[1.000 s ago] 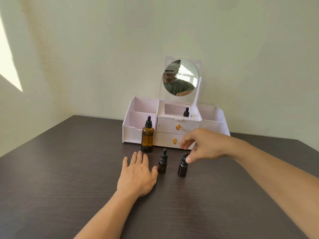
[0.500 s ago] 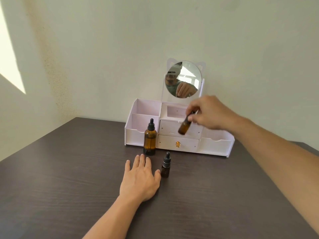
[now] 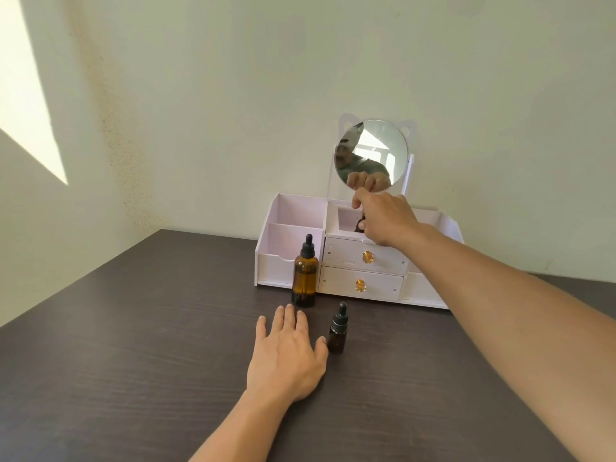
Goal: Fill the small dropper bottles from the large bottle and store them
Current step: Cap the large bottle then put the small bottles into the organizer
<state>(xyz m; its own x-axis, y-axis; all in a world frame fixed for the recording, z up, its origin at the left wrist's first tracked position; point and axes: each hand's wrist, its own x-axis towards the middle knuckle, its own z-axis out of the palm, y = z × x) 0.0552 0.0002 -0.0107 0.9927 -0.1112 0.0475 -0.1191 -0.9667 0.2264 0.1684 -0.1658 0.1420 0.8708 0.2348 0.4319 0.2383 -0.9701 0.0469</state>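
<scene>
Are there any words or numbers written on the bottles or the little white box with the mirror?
None can be read.
Large bottle: plain amber glass, no label.
Small dropper bottle on the table: dark, no writing shows.
White organizer and its mirror: no letters or numbers, only gold knobs on the drawers.

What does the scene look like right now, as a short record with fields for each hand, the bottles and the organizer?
left hand: flat on the dark table, open, beside the small dropper bottle
right hand: reaching into the organizer's top centre compartment, closed on a small dark bottle, mostly hidden
large amber bottle: upright, capped, in front of the organizer
organizer: white, two drawers shut, round mirror on top
</scene>
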